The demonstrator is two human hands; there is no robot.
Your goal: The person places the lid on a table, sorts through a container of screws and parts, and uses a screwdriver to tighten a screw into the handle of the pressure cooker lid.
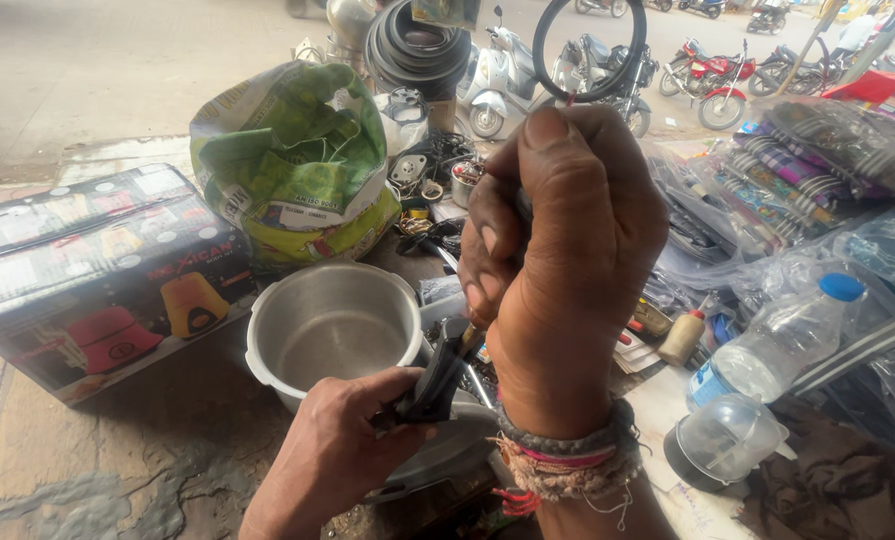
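My right hand (557, 250) is raised in a fist in the middle of the view, closed on the handle of a tool whose shaft (464, 345) points down; it looks like a screwdriver. The tip meets a black handle (437, 380) that my left hand (342, 440) grips low in the frame, with a metal lid (447, 455) under it. A silver pressure-cooker pot (332, 330) stands open just left of both hands. Threads and bands circle my right wrist.
A printed cardboard box (87, 270) lies at the left, a green sack (292, 160) behind the pot. A plastic water bottle (777, 340), a small squeeze bottle (682, 338), a clear dome lid (722, 435) and wrapped goods sit at the right. Parked scooters and rubber rings stand behind.
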